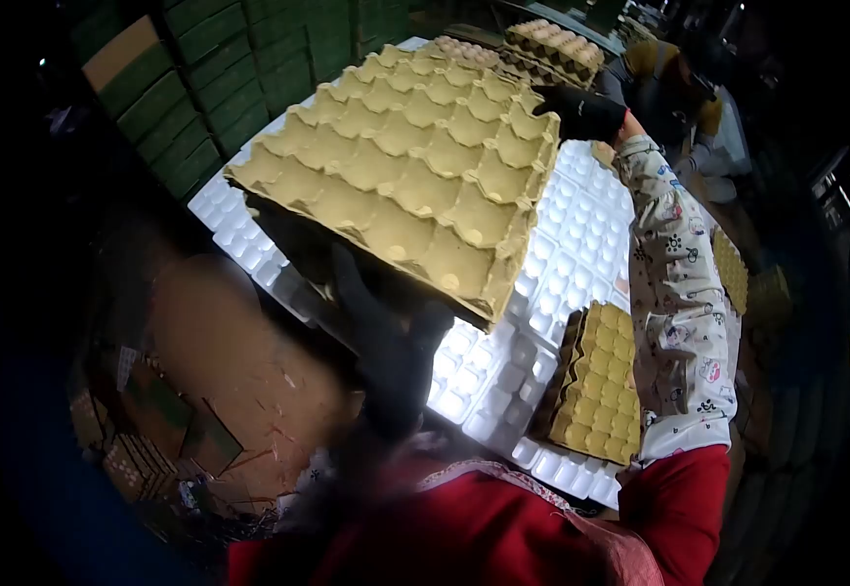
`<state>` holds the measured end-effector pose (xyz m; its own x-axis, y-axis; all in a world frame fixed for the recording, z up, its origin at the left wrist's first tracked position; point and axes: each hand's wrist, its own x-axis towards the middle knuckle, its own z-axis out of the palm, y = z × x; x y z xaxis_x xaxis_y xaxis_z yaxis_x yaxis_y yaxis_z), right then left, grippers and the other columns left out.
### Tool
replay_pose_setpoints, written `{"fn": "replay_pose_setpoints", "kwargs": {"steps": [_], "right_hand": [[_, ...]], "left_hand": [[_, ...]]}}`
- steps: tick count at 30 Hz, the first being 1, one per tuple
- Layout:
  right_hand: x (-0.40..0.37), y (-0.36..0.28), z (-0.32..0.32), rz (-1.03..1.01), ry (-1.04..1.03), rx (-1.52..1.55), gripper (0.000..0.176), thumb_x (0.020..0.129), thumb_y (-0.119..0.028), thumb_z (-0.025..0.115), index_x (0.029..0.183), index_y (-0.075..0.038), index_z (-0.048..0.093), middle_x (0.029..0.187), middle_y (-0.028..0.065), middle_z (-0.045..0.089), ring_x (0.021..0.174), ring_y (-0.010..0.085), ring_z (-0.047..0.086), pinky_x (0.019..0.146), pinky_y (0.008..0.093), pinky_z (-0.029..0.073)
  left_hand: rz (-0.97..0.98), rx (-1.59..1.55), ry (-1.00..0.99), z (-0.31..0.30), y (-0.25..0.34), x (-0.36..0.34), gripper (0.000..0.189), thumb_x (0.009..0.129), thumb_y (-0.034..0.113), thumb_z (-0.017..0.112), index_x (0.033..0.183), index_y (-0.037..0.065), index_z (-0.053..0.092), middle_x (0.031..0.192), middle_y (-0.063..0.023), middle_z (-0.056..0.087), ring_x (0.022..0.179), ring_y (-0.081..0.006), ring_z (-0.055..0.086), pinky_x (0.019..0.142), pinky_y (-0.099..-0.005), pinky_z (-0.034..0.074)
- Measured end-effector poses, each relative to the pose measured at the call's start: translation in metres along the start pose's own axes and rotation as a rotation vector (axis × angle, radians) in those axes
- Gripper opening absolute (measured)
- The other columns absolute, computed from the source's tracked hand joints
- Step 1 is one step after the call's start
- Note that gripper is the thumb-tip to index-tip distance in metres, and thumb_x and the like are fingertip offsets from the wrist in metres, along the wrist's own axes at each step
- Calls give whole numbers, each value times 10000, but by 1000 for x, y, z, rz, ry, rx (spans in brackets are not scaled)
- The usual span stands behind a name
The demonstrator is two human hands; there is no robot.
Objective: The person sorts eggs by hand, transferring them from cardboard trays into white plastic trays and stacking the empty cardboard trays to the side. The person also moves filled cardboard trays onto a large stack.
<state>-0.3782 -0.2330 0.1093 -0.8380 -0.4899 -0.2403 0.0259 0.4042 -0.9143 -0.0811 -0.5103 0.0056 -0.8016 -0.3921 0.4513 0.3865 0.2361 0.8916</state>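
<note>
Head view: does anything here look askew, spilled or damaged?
The egg tray stack is held slanted over the white trays, left hand under its near corner, right hand at the far one. I see no spill or damage.

You have two black-gloved hands, a left hand (391, 361) and a right hand (581, 112). You have one raised stack of tan moulded-pulp egg trays (415, 156), one yellow pulp-tray stack (601, 386), one white moulded bench (581, 225) and two egg-filled tray piles (552, 44).
</note>
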Motion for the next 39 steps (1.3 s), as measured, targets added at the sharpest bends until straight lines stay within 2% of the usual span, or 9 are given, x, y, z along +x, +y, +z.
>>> {"fn": "replay_pose_setpoints", "kwargs": {"steps": [7,11,18,28,29,31,33,35,39], "right_hand": [[-91,68,-5,-826,485,-793,263,835,-10,597,1097,-12,622,979,100,643,842,188,606,690,290,515],[-232,144,37,-525,599,45,405,780,-36,689,1176,-71,613,1199,96,601,1066,203,577,883,335,493],[-453,300,122,-152,1261,-112,482,741,-23,736,1199,-56,588,1209,93,591,1132,232,560,947,344,470],[-757,622,92,505,1608,-275,436,733,-192,761,1119,-35,634,1129,168,641,1060,286,613,899,370,497],[-764,626,97,719,1470,-627,441,738,-191,754,1131,-39,626,1115,166,648,1051,284,617,890,375,502],[-724,570,88,38,1650,1223,468,759,-223,736,1165,-36,598,1115,179,645,1038,316,618,852,397,515],[-727,582,85,1106,1806,-309,382,865,-213,634,1160,21,573,1105,174,640,1025,342,607,830,411,501],[-669,532,76,927,1826,-964,350,884,-199,612,1147,29,574,1036,153,660,962,321,620,867,390,480],[-500,485,93,274,1154,495,362,996,-285,440,1238,-43,555,1023,48,638,861,117,603,756,247,483]], "left_hand": [[374,-136,35,67,-38,39,527,871,88,626,1332,-33,401,1417,-207,386,1197,-312,469,965,-385,404],[292,-438,-371,141,-14,32,661,832,154,667,1382,-9,338,1452,-174,345,1273,-303,393,1031,-412,337],[-31,-655,-1063,197,-19,-12,858,780,177,711,1471,37,222,1538,-124,202,1424,-276,186,1152,-464,170],[-771,-228,-1069,187,-210,-135,525,987,330,465,1408,37,353,1344,-75,476,1207,-194,467,1007,-336,393],[-779,-354,-1168,190,-219,-141,522,1001,378,422,1400,45,368,1319,-65,496,1185,-176,482,1001,-332,400],[-1298,-563,-1045,196,-200,-150,605,990,510,349,1399,63,368,1289,-68,522,1139,-192,531,971,-347,453],[-1319,-509,-1037,194,-202,-149,637,974,546,346,1409,81,356,1303,-67,514,1146,-203,533,956,-354,469],[-1318,-522,-1029,199,-187,-147,647,970,559,336,1417,91,345,1308,-68,511,1153,-203,531,959,-356,468],[-1326,-496,-1001,195,-206,-150,747,931,657,267,1446,117,284,1348,-101,480,1198,-268,507,995,-423,450]]}}
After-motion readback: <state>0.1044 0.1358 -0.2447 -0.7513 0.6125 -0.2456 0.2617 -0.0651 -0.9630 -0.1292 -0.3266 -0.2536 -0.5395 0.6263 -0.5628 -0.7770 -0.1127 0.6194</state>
